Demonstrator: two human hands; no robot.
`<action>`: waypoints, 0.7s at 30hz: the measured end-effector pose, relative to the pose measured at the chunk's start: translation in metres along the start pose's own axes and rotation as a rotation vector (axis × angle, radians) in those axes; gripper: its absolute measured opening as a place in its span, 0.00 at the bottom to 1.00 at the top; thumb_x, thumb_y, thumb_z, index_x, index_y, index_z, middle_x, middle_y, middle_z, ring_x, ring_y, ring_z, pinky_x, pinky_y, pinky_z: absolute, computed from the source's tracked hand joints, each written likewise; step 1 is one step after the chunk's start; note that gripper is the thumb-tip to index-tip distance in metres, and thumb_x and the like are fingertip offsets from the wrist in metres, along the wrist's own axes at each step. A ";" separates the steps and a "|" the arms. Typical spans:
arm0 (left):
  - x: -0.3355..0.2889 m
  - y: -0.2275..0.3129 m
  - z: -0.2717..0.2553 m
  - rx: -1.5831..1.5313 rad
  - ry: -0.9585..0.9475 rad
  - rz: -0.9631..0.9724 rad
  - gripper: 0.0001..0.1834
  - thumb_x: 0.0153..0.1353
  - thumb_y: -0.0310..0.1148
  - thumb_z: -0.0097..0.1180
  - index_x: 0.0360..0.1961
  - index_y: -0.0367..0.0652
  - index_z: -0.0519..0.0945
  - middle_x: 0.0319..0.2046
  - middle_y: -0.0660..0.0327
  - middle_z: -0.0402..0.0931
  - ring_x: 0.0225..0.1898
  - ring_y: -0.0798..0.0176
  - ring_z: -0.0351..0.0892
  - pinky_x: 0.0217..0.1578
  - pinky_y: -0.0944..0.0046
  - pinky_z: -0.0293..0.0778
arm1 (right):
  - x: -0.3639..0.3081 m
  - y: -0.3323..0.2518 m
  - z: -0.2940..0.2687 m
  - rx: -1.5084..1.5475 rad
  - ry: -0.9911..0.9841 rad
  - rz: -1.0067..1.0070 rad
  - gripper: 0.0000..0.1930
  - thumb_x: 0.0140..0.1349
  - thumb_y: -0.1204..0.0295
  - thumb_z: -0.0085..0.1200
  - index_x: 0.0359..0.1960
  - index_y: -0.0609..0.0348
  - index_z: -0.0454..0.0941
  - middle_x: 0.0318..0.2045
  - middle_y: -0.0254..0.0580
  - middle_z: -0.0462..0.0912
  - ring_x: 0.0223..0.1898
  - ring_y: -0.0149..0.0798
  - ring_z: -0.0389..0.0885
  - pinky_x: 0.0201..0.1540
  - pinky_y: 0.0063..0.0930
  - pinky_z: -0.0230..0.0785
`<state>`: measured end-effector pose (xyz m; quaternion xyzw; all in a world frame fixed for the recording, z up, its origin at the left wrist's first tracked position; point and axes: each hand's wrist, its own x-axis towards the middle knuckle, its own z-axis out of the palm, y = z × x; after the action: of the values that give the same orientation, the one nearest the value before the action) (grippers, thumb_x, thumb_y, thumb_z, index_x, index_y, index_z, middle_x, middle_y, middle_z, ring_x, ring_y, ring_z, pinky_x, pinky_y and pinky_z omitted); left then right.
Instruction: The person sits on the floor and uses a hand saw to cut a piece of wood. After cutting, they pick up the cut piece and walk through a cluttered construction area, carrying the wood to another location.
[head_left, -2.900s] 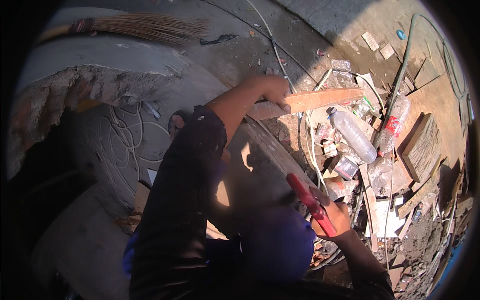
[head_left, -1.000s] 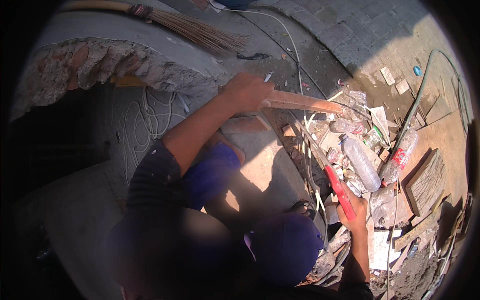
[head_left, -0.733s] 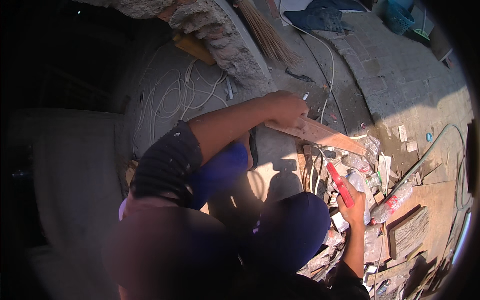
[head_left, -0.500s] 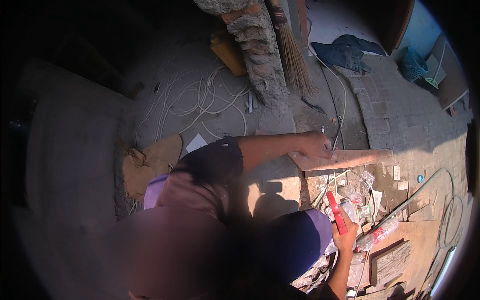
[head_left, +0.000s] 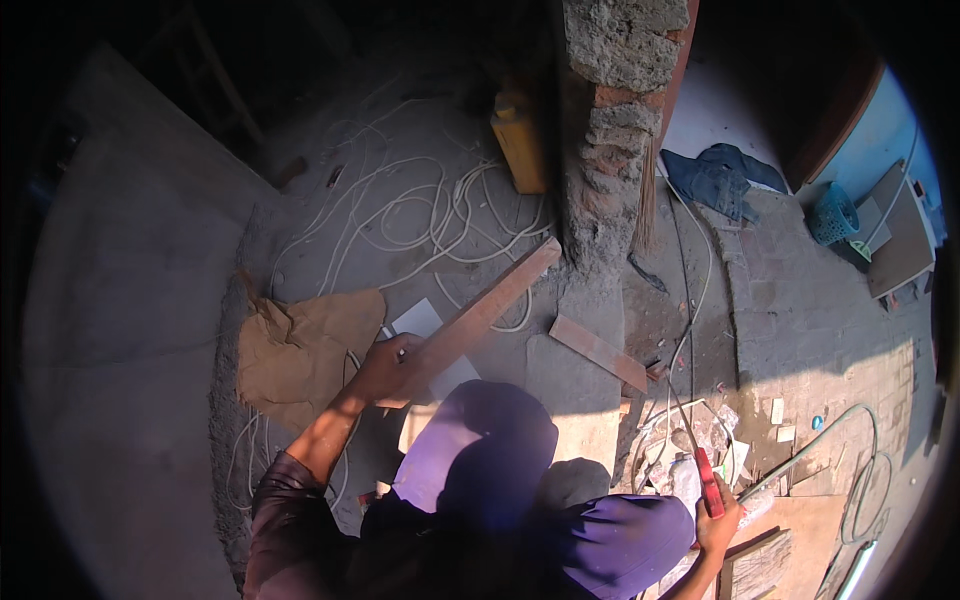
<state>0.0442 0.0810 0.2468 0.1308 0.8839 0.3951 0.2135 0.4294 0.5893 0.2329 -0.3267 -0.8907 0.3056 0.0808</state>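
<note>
My left hand (head_left: 392, 368) is closed round the near end of a wooden plank (head_left: 490, 300), held slanting away to the right with its far end near the foot of the broken pillar. My right hand (head_left: 718, 525) grips the red handle of what looks like a handsaw (head_left: 708, 480); its thin blade shows nearly edge-on, pointing away from me over the rubble. Between the hands, farther off, a shorter reddish board (head_left: 600, 353) lies on the floor. My purple-clad knees are bent beneath my arms.
A broken brick pillar (head_left: 620, 130) rises ahead. Loose pale cable (head_left: 435, 200), a yellow jerrycan (head_left: 520, 145) and brown paper (head_left: 310, 350) lie left of it. Rubble and plastic bottles surround my right hand. Right are a green hose (head_left: 870, 450), a blue basket (head_left: 833, 215) and dark cloth (head_left: 715, 175).
My left hand has swung from the far right back to the left, now with the plank in it. My right hand keeps the red-handled saw, slightly lower and farther right in view.
</note>
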 end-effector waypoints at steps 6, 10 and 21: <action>-0.030 -0.093 0.052 -0.206 0.449 -0.221 0.22 0.67 0.43 0.67 0.53 0.36 0.82 0.41 0.55 0.86 0.42 0.67 0.83 0.45 0.62 0.79 | 0.010 -0.042 0.009 -0.015 0.021 0.090 0.28 0.51 0.79 0.58 0.59 0.64 0.82 0.32 0.52 0.88 0.31 0.42 0.87 0.44 0.35 0.78; -0.010 -0.078 0.072 -0.181 0.320 -0.158 0.23 0.67 0.46 0.67 0.51 0.37 0.83 0.38 0.55 0.86 0.40 0.64 0.84 0.41 0.59 0.79 | 0.006 -0.069 -0.001 0.018 0.079 0.296 0.26 0.52 0.76 0.59 0.56 0.64 0.83 0.29 0.49 0.87 0.28 0.37 0.85 0.41 0.31 0.77; 0.110 0.063 0.122 0.198 -0.481 0.443 0.26 0.59 0.34 0.66 0.55 0.29 0.78 0.39 0.46 0.86 0.39 0.52 0.87 0.42 0.53 0.80 | -0.099 -0.065 0.027 0.481 0.565 0.631 0.20 0.59 0.70 0.59 0.53 0.61 0.84 0.40 0.40 0.88 0.39 0.34 0.83 0.47 0.30 0.75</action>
<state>0.0110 0.2443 0.1912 0.4293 0.7924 0.3019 0.3110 0.4620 0.4747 0.2556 -0.6230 -0.5956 0.4118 0.2959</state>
